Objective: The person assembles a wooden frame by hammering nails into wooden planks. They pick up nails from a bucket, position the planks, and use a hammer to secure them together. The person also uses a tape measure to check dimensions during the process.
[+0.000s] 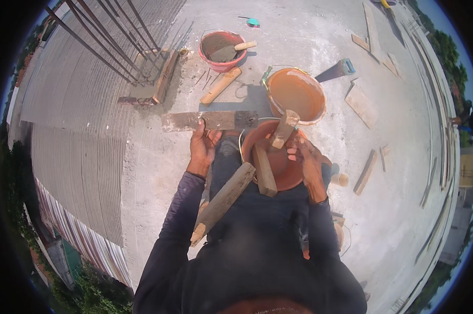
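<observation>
My left hand (201,147) grips the lower edge of a flat, mortar-stained wooden plank (210,120) held level in front of me. My right hand (307,163) holds the rim of an orange bucket (286,175) close to my body. Two wooden-handled tools, one (283,130) and the other (264,170), stick out of that bucket. A long thick wooden piece (223,201) slants down between my left forearm and my body; what holds it is hidden.
On the concrete slab (158,172) stand a second orange bucket (296,94) and a red bucket (220,49) of mortar with a trowel. Rebar (105,36) rises by a wood form (163,78). A handsaw (338,69) and loose planks (361,104) lie right; a corrugated roof (79,131) drops off left.
</observation>
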### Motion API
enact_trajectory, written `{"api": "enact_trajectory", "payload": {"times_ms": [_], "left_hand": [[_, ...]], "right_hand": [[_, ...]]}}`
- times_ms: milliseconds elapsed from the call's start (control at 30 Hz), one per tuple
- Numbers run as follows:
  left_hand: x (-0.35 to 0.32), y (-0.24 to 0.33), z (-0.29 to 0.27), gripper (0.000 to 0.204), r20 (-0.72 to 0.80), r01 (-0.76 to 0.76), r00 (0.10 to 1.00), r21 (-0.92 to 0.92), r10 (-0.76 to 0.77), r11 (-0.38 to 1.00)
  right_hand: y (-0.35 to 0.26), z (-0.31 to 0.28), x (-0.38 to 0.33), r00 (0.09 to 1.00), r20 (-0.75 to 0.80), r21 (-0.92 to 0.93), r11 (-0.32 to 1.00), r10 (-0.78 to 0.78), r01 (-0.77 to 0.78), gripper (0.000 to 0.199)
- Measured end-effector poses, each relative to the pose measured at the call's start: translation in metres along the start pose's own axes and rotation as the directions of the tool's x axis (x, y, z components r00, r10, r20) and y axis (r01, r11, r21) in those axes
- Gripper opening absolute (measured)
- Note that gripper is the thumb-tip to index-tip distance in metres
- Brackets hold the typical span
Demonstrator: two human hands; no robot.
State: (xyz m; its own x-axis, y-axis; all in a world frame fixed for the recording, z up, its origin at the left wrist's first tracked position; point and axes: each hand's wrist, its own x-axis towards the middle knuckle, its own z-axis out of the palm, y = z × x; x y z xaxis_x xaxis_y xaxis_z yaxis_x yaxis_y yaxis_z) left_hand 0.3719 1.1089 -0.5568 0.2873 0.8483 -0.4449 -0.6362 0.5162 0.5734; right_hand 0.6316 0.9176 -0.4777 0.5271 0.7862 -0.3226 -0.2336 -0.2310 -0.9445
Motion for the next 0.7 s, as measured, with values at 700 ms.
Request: {"api": "enact_trajectory", "payload": {"times_ms": [700], "left_hand": [[0.066, -0.094, -0.131, 0.042, -0.242, 0.066, 0.963, -0.215, -0.119, 0.974]], "right_hand": [[-0.054, 0.101, 0.611, 0.902, 0.212, -0.872, 0.344, -0.376, 0.349, 0.068]]}}
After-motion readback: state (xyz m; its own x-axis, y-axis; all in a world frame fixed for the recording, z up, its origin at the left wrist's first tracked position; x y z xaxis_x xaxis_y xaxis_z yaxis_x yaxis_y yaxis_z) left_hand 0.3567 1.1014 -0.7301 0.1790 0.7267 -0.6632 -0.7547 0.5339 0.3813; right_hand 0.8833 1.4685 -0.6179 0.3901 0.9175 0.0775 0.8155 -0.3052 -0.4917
